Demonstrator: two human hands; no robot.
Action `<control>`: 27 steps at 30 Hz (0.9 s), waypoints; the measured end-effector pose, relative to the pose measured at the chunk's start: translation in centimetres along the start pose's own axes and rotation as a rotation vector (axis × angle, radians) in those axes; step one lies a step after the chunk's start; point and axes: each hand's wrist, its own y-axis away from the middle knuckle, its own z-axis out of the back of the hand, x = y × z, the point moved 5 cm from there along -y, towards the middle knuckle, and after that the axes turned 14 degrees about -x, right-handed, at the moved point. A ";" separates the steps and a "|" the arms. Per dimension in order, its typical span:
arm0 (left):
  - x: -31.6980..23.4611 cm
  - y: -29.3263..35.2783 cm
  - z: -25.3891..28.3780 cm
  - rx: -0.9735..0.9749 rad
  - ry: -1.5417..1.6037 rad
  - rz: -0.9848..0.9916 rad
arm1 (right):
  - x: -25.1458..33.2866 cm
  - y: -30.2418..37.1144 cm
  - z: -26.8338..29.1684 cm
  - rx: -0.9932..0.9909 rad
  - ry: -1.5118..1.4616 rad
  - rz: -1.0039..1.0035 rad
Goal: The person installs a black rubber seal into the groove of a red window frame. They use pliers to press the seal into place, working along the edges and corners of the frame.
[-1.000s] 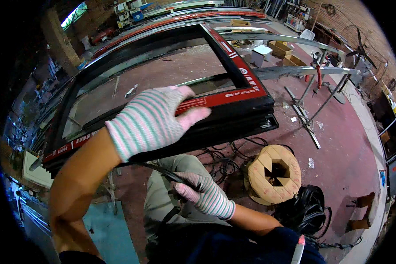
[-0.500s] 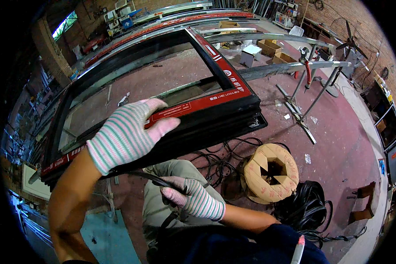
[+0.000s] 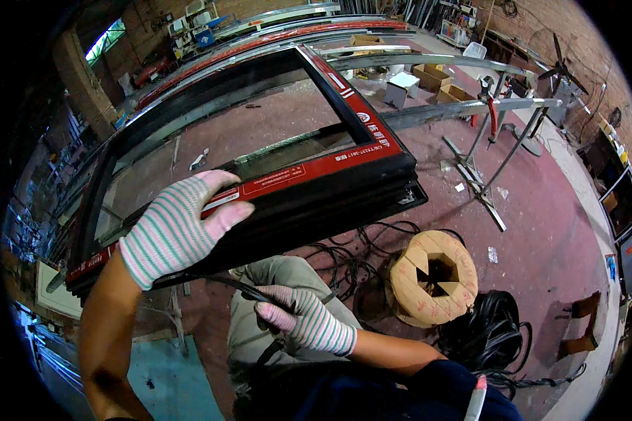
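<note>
A black rectangular window frame (image 3: 376, 172) with red film strips along its faces lies tilted in front of me; more black frame edges show beneath it. My left hand (image 3: 172, 228), in a pink-and-green striped knit glove, rests on the frame's near edge. Its thumb and forefinger stretch apart along the red film, and the other fingertips are partly hidden. Below the frame, over my knee, my right hand (image 3: 312, 319) in a matching glove is closed around a black rubber strip (image 3: 233, 283). One end of the strip runs up to the frame's underside near my left hand.
A cardboard-covered roll (image 3: 434, 309) stands on the red floor at right, beside a heap of black strip (image 3: 491, 326). Loose black loops (image 3: 340, 263) lie between roll and frame. Metal rails (image 3: 463, 107) on legs extend behind, with red-handled pliers (image 3: 492, 119) hanging there.
My left hand has slid left along the frame's near edge. My right hand has shifted only slightly and keeps hold of the rubber strip.
</note>
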 end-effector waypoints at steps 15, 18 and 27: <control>0.8 0.9 0.9 0.042 -0.017 0.105 | -0.8 -0.5 0.1 -0.060 0.054 0.015; 1.1 0.8 0.5 -0.027 -0.184 0.066 | -1.6 -0.8 -1.2 0.007 0.036 -0.028; 2.1 2.1 1.6 -0.085 -0.091 0.032 | -0.6 -2.2 -2.7 0.029 0.079 -0.009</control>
